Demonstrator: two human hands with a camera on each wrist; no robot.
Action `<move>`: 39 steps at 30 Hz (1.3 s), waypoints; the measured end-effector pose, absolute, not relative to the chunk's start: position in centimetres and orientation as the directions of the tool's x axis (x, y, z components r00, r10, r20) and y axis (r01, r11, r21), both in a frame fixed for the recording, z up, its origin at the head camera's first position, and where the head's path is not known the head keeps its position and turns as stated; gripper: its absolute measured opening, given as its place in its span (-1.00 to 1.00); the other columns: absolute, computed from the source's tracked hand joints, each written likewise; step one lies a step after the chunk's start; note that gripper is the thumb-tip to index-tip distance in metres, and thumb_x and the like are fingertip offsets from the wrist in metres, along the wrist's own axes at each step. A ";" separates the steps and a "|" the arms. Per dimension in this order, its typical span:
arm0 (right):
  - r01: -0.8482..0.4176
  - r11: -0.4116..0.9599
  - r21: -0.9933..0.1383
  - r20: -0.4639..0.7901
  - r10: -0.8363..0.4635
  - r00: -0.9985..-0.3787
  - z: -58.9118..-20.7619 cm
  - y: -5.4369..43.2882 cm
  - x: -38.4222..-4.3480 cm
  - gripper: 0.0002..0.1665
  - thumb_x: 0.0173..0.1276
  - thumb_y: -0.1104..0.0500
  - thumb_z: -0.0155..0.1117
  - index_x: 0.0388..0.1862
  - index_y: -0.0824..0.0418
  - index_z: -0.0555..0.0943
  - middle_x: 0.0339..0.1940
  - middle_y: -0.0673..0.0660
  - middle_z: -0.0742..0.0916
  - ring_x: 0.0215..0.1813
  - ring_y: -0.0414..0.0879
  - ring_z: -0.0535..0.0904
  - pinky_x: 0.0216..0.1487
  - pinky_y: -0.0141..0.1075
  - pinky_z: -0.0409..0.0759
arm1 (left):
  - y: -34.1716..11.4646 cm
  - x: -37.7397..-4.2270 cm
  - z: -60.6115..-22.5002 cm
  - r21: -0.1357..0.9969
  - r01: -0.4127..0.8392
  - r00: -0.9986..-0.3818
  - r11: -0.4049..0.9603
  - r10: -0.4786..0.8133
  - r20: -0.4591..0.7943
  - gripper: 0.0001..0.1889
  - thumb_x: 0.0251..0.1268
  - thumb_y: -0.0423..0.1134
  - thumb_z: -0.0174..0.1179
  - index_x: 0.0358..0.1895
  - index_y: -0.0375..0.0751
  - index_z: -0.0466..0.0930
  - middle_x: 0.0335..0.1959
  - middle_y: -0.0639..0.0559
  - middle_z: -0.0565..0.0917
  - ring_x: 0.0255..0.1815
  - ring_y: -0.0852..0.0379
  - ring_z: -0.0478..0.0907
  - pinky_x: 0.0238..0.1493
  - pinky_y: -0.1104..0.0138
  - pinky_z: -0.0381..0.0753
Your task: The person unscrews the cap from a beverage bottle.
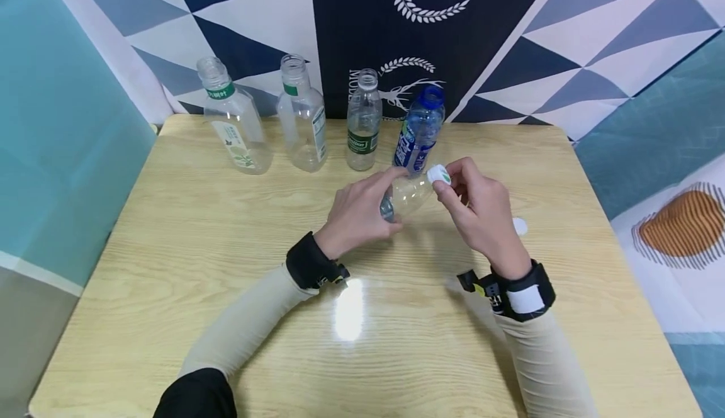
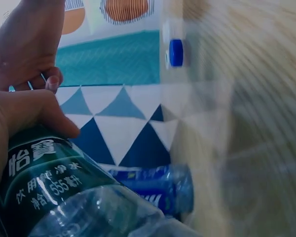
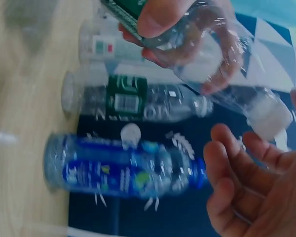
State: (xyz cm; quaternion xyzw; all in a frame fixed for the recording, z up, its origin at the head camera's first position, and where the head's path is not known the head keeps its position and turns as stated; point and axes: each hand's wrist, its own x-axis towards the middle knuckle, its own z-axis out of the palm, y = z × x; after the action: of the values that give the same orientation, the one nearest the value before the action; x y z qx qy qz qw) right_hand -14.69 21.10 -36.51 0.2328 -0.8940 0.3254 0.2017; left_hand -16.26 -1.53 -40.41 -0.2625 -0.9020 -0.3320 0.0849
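My left hand (image 1: 362, 210) grips a clear plastic water bottle (image 1: 410, 196) by its body, tilted with the neck up and to the right. The bottle has a green label (image 2: 44, 173). On its neck sits a white cap (image 1: 438, 174). The right hand (image 1: 478, 207) has thumb and forefinger at the sides of this cap, pinching it loosely; its other fingers (image 3: 227, 173) are curled beside it. Behind the held bottle stands a blue-tinted bottle (image 1: 420, 128), and to that one's left a clear bottle with a green label (image 1: 363, 128).
Two larger clear bottles stand uncapped at the back left, one (image 1: 238, 122) leftmost and the other (image 1: 303, 116) beside it. A white disc-shaped cap (image 1: 520, 226) and a blue cap (image 2: 176, 53) lie on the wooden table (image 1: 226, 235) to the right. Patterned cloth (image 1: 255, 15) hangs behind.
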 end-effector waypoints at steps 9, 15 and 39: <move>-0.389 0.836 -0.387 0.481 -0.177 -0.859 -35.7 18.3 -14.9 -0.19 0.67 -0.27 -0.29 -0.81 0.08 0.23 -0.81 -0.01 0.26 -0.73 -0.05 0.20 -0.62 -0.19 0.07 | -3.0 -15.7 -39.7 0.341 0.626 -0.770 0.701 0.488 0.411 -0.17 -0.12 -0.16 0.45 0.40 0.14 0.45 -0.29 0.14 0.61 -0.48 0.17 0.47 -0.64 0.31 0.43; -0.067 0.898 -0.435 0.163 0.006 -0.987 -34.8 17.7 -14.7 -0.06 0.60 -0.42 -0.54 -0.81 0.11 0.30 -0.73 0.12 0.43 -0.57 0.14 0.49 -0.53 -0.12 0.30 | -3.1 -15.4 -39.6 0.013 0.613 -0.668 0.790 0.509 0.544 -0.30 -0.03 -0.28 0.28 0.34 0.16 0.51 -0.27 0.04 0.67 -0.44 0.04 0.58 -0.67 0.29 0.44; -0.553 0.740 -0.382 0.694 -0.166 -0.700 -35.6 17.5 -14.4 -0.25 0.52 -0.01 -0.22 -0.98 0.07 0.15 -0.97 -0.02 0.22 -0.81 -0.23 -0.03 -0.67 -0.34 -0.14 | -3.6 -14.9 -37.7 0.422 0.656 -0.754 0.626 0.568 0.330 -0.13 -0.16 -0.15 0.52 0.40 0.17 0.45 -0.29 0.17 0.64 -0.47 0.20 0.46 -0.60 0.33 0.40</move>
State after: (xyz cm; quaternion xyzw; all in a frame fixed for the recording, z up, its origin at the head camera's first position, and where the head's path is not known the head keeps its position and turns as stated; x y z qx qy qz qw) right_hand -14.38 17.53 -35.62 0.2058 -0.8733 0.2958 0.3277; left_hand -14.85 -3.59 -37.70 -0.3408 -0.8978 -0.2664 0.0826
